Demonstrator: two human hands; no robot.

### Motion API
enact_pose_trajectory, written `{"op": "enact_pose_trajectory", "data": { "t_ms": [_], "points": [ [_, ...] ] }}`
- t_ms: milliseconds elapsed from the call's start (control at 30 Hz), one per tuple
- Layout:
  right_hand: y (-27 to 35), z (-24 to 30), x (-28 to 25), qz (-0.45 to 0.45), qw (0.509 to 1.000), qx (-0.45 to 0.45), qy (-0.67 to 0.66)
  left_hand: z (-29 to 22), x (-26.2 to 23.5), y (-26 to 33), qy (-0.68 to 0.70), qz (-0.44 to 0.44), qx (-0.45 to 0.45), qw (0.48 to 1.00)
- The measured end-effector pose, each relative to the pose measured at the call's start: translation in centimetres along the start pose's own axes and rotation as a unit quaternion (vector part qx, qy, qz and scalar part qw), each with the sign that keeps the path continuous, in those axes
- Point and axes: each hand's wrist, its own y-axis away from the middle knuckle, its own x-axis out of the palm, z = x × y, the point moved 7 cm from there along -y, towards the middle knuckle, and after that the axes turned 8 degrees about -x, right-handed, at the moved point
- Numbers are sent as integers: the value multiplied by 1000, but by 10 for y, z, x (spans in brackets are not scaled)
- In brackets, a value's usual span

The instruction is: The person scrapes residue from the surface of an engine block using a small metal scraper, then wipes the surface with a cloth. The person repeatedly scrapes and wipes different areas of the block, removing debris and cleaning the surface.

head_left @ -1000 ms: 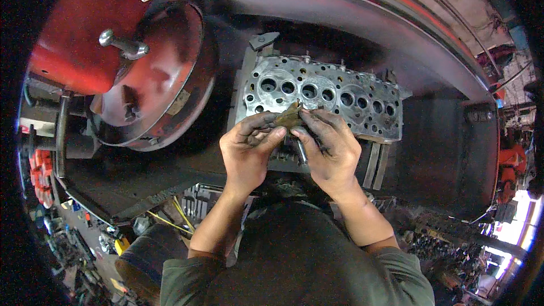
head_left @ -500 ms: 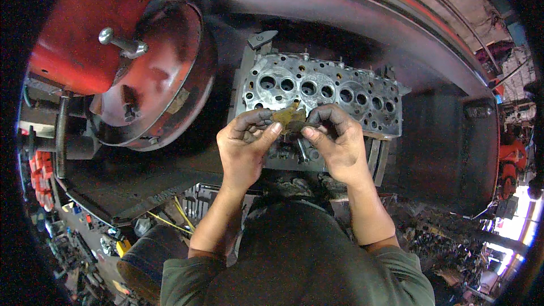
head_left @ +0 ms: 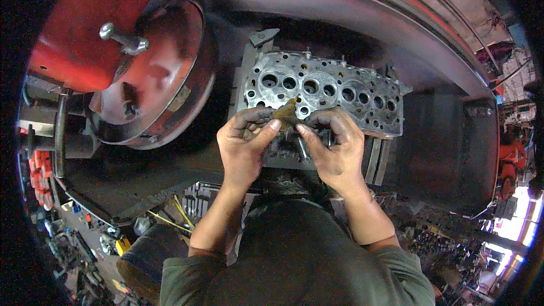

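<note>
Between my two hands is a small, thin brownish-yellow piece (head_left: 287,112), folded or crumpled and grimy, like a scrap of worn sheet. My left hand (head_left: 245,141) pinches its left part between thumb and fingers. My right hand (head_left: 339,150), fingers blackened, has thumb and fingertips closed on its right edge. Both hands hover over the near side of a grey metal cylinder head (head_left: 340,76), whose flat face shows rows of round holes. Below the piece, between the hands, lies a slim metal tool with a ring-like end (head_left: 304,150). My fingers hide part of the head's near edge.
To the left stands a red machine part with a big round guard (head_left: 195,79) and a ball-ended handle (head_left: 116,37). A metal clamp block (head_left: 264,38) sits at the head's far left corner. A dark raised wall (head_left: 317,0) runs behind. Cluttered tools lie lower left.
The brownish-yellow piece has been turned or folded smaller, and its dark round part no longer shows. My right thumb has shifted slightly left, toward my left hand.
</note>
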Motion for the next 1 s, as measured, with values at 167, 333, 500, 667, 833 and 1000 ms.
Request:
{"op": "enact_pose_trajectory", "data": {
  "t_ms": [167,333,500,667,833,1000],
  "points": [
    [3,-19,9,70,983,112,-131,3,-5,-4,10,-15,-16,1000],
    [7,-35,4,57,951,187,-241,8,-7,-5,63,-34,-55,996],
    [9,-28,10,36,956,162,-241,2,2,-2,4,-20,-3,1000],
    [4,-7,6,13,999,21,-38,2,2,-1,19,-16,-1,1000],
    [11,-16,15,55,988,100,-103,9,-2,-2,50,-22,-37,998],
    [15,-23,21,33,974,119,-191,12,0,-1,73,-20,-46,996]
  ]
}}
